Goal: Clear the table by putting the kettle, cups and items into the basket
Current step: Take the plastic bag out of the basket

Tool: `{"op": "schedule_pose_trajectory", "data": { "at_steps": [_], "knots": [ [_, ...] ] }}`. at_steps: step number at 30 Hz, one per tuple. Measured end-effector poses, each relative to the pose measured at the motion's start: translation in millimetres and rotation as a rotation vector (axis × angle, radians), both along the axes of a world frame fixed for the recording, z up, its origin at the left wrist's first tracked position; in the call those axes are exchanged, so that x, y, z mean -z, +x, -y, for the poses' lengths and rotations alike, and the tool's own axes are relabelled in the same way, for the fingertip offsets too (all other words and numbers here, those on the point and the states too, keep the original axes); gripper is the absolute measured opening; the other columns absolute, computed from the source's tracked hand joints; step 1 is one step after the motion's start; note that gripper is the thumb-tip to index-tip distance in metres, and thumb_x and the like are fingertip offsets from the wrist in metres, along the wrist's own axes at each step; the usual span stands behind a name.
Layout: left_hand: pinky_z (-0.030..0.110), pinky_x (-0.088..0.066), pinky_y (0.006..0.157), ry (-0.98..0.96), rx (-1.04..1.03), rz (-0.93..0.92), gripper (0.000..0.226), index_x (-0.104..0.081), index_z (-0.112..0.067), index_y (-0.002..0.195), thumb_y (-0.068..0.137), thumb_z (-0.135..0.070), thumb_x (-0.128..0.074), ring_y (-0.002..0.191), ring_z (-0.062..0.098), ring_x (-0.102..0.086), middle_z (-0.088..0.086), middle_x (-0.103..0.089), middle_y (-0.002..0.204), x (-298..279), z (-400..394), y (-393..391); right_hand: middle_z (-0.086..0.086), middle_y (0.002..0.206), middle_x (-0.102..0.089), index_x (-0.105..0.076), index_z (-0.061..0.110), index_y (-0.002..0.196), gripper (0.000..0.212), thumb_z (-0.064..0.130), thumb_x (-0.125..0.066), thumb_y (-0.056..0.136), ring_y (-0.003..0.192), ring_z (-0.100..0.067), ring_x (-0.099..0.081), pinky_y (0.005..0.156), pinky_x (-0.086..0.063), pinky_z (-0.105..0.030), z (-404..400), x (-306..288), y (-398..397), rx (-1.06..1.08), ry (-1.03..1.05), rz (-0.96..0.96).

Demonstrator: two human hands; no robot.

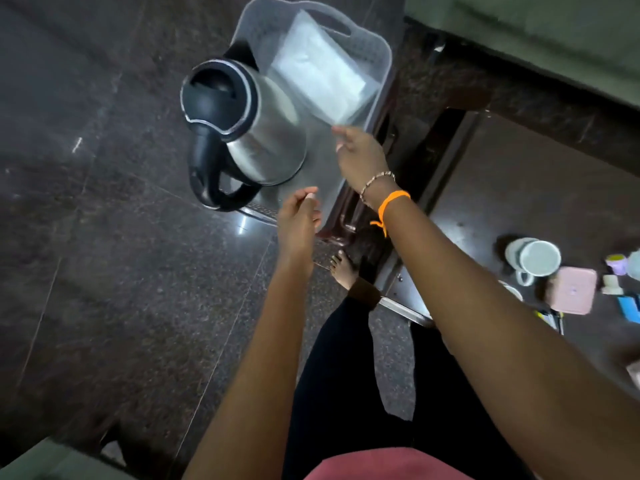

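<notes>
A grey plastic basket [380, 46] sits at the left end of the dark table [512, 188]. Inside it stands a steel kettle [266, 136] with a black lid and handle, on the left side. A clear packet [318, 74] with white contents leans against the basket's right wall. My right hand [360, 154] hovers over the basket with its fingers relaxed, the fingertips right at the packet's near corner. My left hand [298, 220] hangs by the basket's near edge, loosely curled and holding nothing.
On the table at the right are white mugs [533, 259], a pink box [573, 289], a small purple and yellow container [616, 265], a blue item [630, 308] and pens [554, 320]. A green sofa [554, 29] lies beyond. The dark stone floor [104, 202] spreads left.
</notes>
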State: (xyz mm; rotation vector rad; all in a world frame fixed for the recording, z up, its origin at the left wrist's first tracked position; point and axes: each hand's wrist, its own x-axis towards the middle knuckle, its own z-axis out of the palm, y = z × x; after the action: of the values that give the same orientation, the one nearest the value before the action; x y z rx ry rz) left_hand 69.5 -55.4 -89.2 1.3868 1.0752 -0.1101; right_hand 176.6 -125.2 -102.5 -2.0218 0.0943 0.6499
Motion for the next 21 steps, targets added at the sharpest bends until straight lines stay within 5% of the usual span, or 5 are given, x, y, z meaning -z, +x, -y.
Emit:
{"op": "schedule_pose_trajectory", "data": {
  "at_steps": [5, 8, 10, 18, 21],
  "knots": [
    [0.014, -0.044, 0.063, -0.087, 0.059, -0.027, 0.021, -0.060, -0.025, 0.086, 0.094, -0.011, -0.046, 0.065, 0.006, -0.050, -0.006, -0.053, 0.077, 17, -30, 13, -0.015, 0.141, -0.041, -0.037, 0.012, 0.141, 0.053, -0.002, -0.041, 0.090, 0.101, -0.024, -0.053, 0.077, -0.050, -0.027, -46, 49, 41, 0.300, 0.141, -0.400],
    [0.016, -0.043, 0.066, -0.132, 0.079, -0.040, 0.023, -0.060, -0.024, 0.085, 0.094, -0.009, -0.045, 0.065, 0.007, -0.047, -0.005, -0.052, 0.076, 22, -36, 16, -0.017, 0.085, -0.051, -0.035, 0.005, 0.140, 0.050, -0.007, -0.039, 0.092, 0.058, -0.018, -0.045, 0.047, -0.042, -0.023, -54, 55, 50, 0.519, 0.273, -0.507],
    [0.017, -0.043, 0.067, -0.153, 0.096, -0.040, 0.022, -0.060, -0.024, 0.086, 0.094, -0.009, -0.045, 0.066, 0.008, -0.047, -0.005, -0.051, 0.077, 24, -39, 15, -0.007, 0.064, -0.046, -0.043, -0.001, 0.135, 0.046, -0.010, -0.038, 0.090, 0.051, -0.014, -0.041, 0.040, -0.036, -0.018, -55, 55, 52, 0.575, 0.242, -0.469],
    [0.020, -0.046, 0.074, -0.285, 0.082, 0.015, 0.025, -0.059, -0.016, 0.098, 0.100, -0.025, -0.035, 0.074, 0.011, -0.056, -0.002, -0.059, 0.085, 6, -25, 25, -0.002, 0.078, -0.056, -0.058, -0.008, 0.119, 0.034, -0.012, -0.044, 0.088, 0.064, -0.006, -0.049, 0.059, -0.047, -0.009, -17, -9, 0, 0.795, 0.637, -0.456],
    [0.018, -0.049, 0.075, -0.354, 0.095, 0.090, 0.022, -0.052, -0.015, 0.109, 0.100, -0.029, -0.038, 0.080, 0.010, -0.061, -0.002, -0.062, 0.094, -8, -5, 29, 0.004, 0.078, -0.062, -0.066, 0.005, 0.096, 0.018, -0.001, -0.050, 0.091, 0.070, -0.003, -0.051, 0.059, -0.049, -0.006, 23, -30, -34, 0.828, 0.756, -0.562]
  ]
}}
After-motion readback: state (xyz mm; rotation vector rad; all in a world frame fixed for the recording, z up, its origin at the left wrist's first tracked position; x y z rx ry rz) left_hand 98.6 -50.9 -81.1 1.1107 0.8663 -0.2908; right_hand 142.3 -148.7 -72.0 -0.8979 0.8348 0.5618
